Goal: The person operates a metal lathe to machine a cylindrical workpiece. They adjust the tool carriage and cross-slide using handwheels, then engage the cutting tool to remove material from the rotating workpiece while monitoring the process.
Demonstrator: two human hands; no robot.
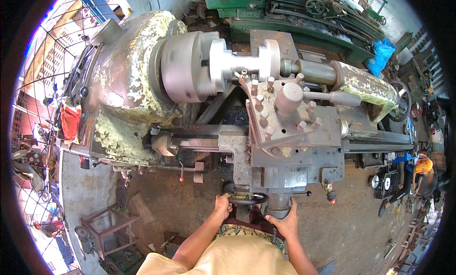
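Observation:
My left hand [223,206] is closed on the rim of a dark handwheel [248,199] at the front of a lathe. Beside it, my right hand [286,223] wraps the lower end of the cross-slide's grey round knob [278,202], thumb on one side and fingers on the other. Above, a bright metal workpiece [244,64] with wide flanges sits between the chuck [187,66], which looks blurred, and the tailstock centre [286,66]. A cutting tool [241,79] in the bolted tool post [280,113] points at the workpiece's narrow middle; whether it touches I cannot tell.
A long clamping lever [335,98] sticks out right from the tool post. Red-tipped levers [181,173] hang at the front. A green lathe [294,28] and a blue bag [381,54] stand behind. At far right is another person [422,168]; a metal frame [111,232] stands lower left.

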